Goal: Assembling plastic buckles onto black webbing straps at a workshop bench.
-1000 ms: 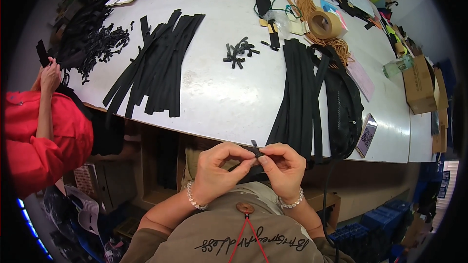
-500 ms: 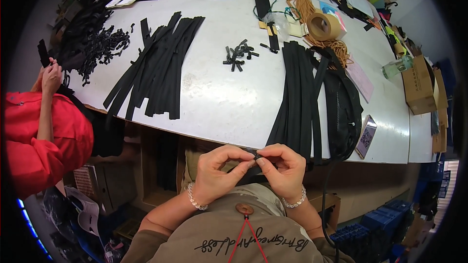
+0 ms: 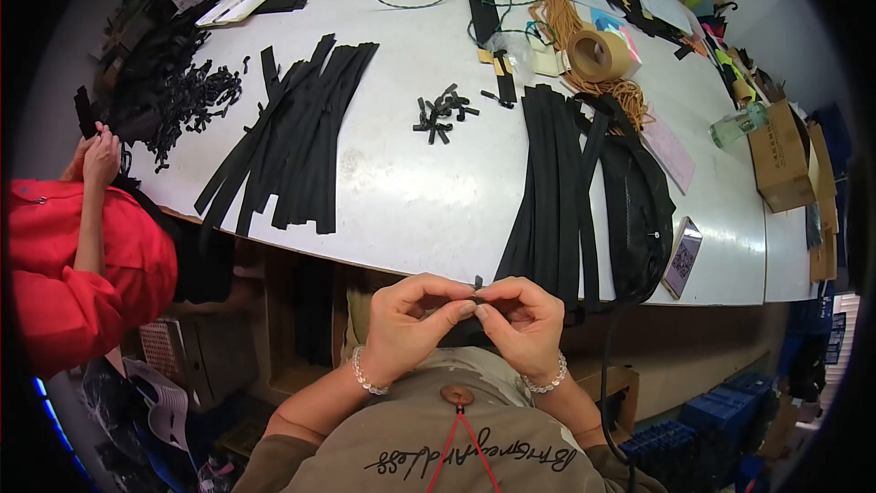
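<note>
My left hand [image 3: 412,321] and my right hand [image 3: 522,321] meet in front of my chest, just below the table's near edge. Both pinch a small black piece [image 3: 477,285] between fingertips, with a black strip hanging under them, mostly hidden. Right above my hands a bundle of long black strips [image 3: 557,192] hangs over the white table [image 3: 429,192]. A second fan of black strips [image 3: 297,141] lies to the left. A small pile of black sliders [image 3: 442,112] sits in the table's middle.
A person in a red top [image 3: 78,265] works at the left edge, hands near a heap of small black parts [image 3: 182,91]. A tape roll [image 3: 598,55], orange cord, a phone [image 3: 683,257], a bottle [image 3: 739,123] and cardboard boxes [image 3: 780,155] lie to the right.
My hands stay together at the same spot, with fingers shifting slightly on the small piece. The person at the left has barely moved.
</note>
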Demonstrator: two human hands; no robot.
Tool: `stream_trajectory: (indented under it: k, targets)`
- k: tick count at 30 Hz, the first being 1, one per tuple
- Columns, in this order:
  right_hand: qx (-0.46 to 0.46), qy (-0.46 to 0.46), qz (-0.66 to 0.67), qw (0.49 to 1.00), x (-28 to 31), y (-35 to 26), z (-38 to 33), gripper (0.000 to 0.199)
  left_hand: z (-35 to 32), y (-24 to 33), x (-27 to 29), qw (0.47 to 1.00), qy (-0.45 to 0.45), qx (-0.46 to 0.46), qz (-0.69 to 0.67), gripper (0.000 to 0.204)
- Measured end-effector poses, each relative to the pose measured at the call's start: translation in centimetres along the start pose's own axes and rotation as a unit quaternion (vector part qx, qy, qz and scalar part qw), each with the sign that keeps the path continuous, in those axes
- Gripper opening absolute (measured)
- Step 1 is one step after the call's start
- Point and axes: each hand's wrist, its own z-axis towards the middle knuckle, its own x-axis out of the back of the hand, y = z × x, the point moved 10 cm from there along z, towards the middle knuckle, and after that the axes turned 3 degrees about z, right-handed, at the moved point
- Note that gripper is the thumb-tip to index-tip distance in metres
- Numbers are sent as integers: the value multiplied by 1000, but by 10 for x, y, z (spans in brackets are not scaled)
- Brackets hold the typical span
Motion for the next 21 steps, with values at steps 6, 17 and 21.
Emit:
stream_trajectory:
  k: [6,17,21]
  targets:
    - [-44,31,106,993,2,17,-3,16,2,-4,-5,999,-44,23,-16,17]
    - [-46,88,155,983,2,23,-11,14,1,-7,-9,998,-52,-4,-40,18]
    - [-34,32,119,992,-3,13,-2,15,2,-9,-6,999,-45,-10,-14,18]
